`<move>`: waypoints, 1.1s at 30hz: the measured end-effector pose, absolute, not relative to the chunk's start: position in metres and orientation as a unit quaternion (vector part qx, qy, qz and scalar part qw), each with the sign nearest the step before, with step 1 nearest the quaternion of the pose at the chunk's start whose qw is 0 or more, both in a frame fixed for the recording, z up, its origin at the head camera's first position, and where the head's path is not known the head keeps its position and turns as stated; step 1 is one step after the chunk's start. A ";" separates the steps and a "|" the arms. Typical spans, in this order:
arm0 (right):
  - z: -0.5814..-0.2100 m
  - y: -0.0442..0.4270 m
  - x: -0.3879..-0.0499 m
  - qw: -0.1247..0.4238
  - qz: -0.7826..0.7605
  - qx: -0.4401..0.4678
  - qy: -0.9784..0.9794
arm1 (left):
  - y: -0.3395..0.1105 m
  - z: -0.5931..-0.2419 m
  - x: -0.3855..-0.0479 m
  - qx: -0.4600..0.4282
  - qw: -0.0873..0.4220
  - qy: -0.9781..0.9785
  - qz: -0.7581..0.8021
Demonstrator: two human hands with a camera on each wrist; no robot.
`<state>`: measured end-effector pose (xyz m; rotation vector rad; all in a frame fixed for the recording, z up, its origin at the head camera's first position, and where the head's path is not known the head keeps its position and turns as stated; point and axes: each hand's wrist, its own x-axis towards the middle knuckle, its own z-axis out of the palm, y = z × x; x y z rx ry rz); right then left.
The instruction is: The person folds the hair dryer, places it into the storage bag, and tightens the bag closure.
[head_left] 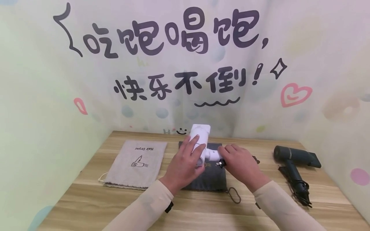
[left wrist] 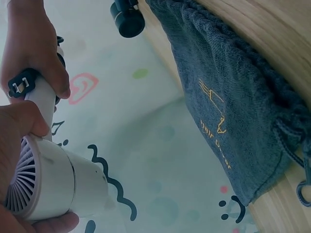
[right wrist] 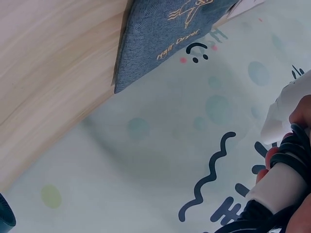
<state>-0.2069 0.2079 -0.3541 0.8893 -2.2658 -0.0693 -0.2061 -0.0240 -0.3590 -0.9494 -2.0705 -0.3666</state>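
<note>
A white hair dryer (head_left: 200, 136) is held up over a dark drawstring bag (head_left: 212, 179). My left hand (head_left: 184, 160) grips its barrel near the vented end, thumb and fingers around the white body (left wrist: 53, 179) in the left wrist view. The handle is in my right hand (head_left: 241, 162), which also holds the black cord (right wrist: 291, 155) wound around it. A black plug (head_left: 221, 163) sticks out beside the right hand's fingers. In the right wrist view the fingers (right wrist: 303, 112) curl round the cord and handle.
A light grey bag (head_left: 138, 173) printed "Hair Dryer" lies at the left of the wooden table (head_left: 130, 205). At the right lies a dark hair dryer (head_left: 297, 156) with its cord bundled at the handle. A printed cloth (head_left: 179, 112) hangs behind the table.
</note>
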 end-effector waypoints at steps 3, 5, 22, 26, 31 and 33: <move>-0.354 0.209 -0.206 0.338 -0.029 0.343 -0.876 | -0.024 -0.360 -0.207 -0.383 0.406 -0.816 -0.147; -0.354 0.209 -0.205 0.335 -0.030 0.344 -0.877 | -0.024 -0.360 -0.207 -0.384 0.407 -0.815 -0.147; -0.358 0.215 -0.200 0.336 -0.025 0.341 -0.878 | -0.021 -0.361 -0.208 -0.395 0.371 -0.828 -0.146; -0.359 0.216 -0.201 0.342 -0.022 0.347 -0.873 | -0.020 -0.363 -0.209 -0.394 0.368 -0.829 -0.148; -0.359 0.216 -0.202 0.344 -0.022 0.352 -0.870 | -0.021 -0.364 -0.209 -0.392 0.365 -0.830 -0.152; -0.360 0.216 -0.202 0.344 -0.021 0.354 -0.869 | -0.021 -0.365 -0.209 -0.392 0.362 -0.832 -0.153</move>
